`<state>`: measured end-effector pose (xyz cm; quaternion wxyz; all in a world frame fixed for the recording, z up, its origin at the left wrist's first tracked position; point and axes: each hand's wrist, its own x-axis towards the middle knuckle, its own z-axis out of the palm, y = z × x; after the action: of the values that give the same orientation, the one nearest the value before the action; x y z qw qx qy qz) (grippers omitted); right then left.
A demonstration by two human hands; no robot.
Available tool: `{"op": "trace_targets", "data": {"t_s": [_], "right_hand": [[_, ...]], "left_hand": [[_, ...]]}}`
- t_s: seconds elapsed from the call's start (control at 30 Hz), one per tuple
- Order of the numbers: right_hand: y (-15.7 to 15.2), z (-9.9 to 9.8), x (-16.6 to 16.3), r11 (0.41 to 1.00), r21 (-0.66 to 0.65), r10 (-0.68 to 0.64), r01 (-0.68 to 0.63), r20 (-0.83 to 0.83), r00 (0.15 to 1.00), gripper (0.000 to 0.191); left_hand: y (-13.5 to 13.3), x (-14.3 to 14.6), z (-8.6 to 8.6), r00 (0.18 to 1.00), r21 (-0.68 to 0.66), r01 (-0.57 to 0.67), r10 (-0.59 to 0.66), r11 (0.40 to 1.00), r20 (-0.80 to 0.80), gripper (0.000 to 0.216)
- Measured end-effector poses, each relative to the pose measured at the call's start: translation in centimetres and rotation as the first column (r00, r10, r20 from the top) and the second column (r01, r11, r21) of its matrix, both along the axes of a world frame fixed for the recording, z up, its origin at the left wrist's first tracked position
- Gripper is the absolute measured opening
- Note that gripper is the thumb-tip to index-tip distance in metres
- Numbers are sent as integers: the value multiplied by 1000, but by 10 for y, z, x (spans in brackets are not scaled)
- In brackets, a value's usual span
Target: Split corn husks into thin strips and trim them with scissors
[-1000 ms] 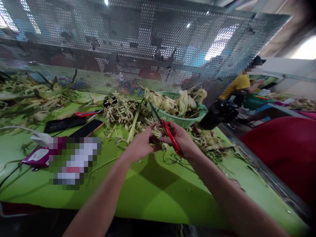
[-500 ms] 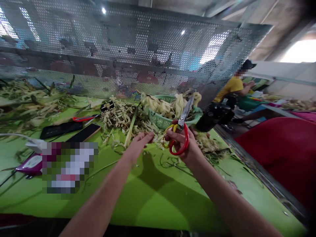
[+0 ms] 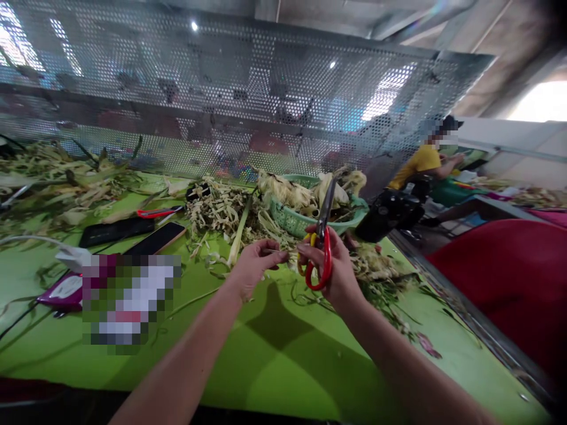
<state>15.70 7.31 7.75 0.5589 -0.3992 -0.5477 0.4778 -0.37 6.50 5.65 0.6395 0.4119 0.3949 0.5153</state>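
My right hand (image 3: 340,267) grips scissors (image 3: 325,213) with red and yellow handles. Their blades point up and away, and look shut. To the left, my left hand (image 3: 257,264) is closed in a pinch, thumb against fingers. Whatever lies between those fingertips is too small to make out. The two hands are close but apart above the green table (image 3: 283,378). Just beyond them stands a light green basket (image 3: 290,221) holding pale, dry husk-like plant matter (image 3: 286,192). A heap of plant scraps (image 3: 217,206) lies left of the basket.
Two dark phones (image 3: 155,239), red-handled scissors (image 3: 155,212) and a purple power strip (image 3: 59,289) lie on the left. More dry leaves (image 3: 66,171) cover the back left. A perforated metal screen (image 3: 221,77) stands behind. At right are a black object (image 3: 385,215) and a person in yellow (image 3: 419,164).
My left fingers have curled in from a more outstretched pose, and the hand has shifted slightly right. The scissors have turned more upright in my right hand. The view has shifted slightly.
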Motion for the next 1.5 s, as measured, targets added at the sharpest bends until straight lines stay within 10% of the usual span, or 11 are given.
{"op": "trace_targets", "data": {"t_s": [0.3,0.67,1.5], "right_hand": [[-9,17,32,982,-132,171,-135,315,934,48],[-14,26,83,954,-119,242,-274,846,475,44],[-9,25,87,976,-127,189,-177,900,393,50]], "left_hand": [[7,-22,4,990,-18,-99,101,995,94,24],[6,-27,4,985,-62,-37,47,997,166,16],[4,-29,7,995,-47,63,-66,997,-71,17]]}}
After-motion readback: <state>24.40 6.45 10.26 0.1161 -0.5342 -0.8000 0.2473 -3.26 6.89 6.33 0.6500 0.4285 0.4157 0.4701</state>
